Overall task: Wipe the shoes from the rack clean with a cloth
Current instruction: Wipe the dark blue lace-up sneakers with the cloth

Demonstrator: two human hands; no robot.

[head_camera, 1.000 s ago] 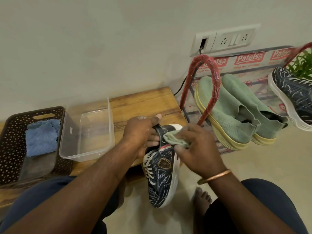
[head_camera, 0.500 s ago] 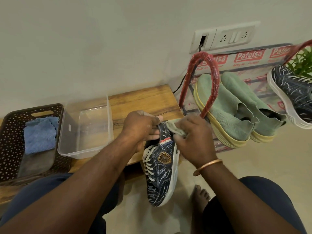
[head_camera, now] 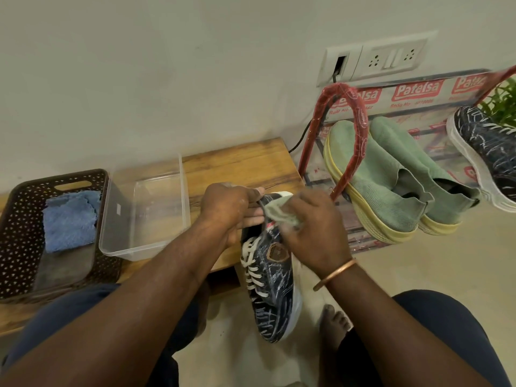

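Two hands: left hand [head_camera: 231, 210] grips the dark sneaker [head_camera: 272, 289] at its heel; right hand [head_camera: 312, 233] is curled round the pale cloth [head_camera: 279, 215].
Change: cloth has moved from the side panel up to the heel collar, so wiping is under way.
Where: toe-down between the knees, off the rack [head_camera: 360, 129].
Look: navy, white scribbles, white laces; cloth blurred, probably rubbing.

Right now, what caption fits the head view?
Left hand holds a dark sneaker; right hand presses a green cloth to its heel.
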